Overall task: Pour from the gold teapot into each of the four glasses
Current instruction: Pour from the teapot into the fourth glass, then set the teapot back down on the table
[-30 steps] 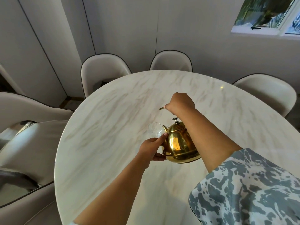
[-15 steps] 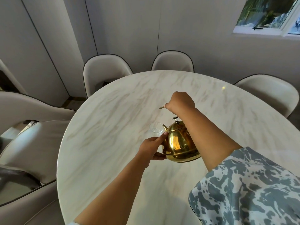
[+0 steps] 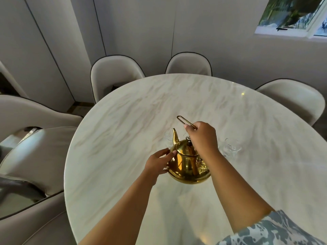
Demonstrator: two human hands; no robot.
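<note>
The gold teapot (image 3: 188,163) sits upright near the middle of the marble table (image 3: 123,138), spout pointing up and away. My right hand (image 3: 201,137) is closed on its thin wire handle above the lid. My left hand (image 3: 158,163) presses its fingers against the pot's left side. A clear glass (image 3: 168,137) stands just behind the spout, partly hidden. Two more clear glasses (image 3: 230,147) show to the right of my right wrist. Any other glass is hidden by the pot and my hands.
Cream padded chairs ring the table: two at the far side (image 3: 115,76), one at the right (image 3: 292,101), several at the left (image 3: 35,152). A window (image 3: 292,15) is high on the right wall.
The teapot has swung back from a forward tilt over the glass to upright, spout now up. My right hand has lowered with the handle; my left hand stays on the pot's side.
</note>
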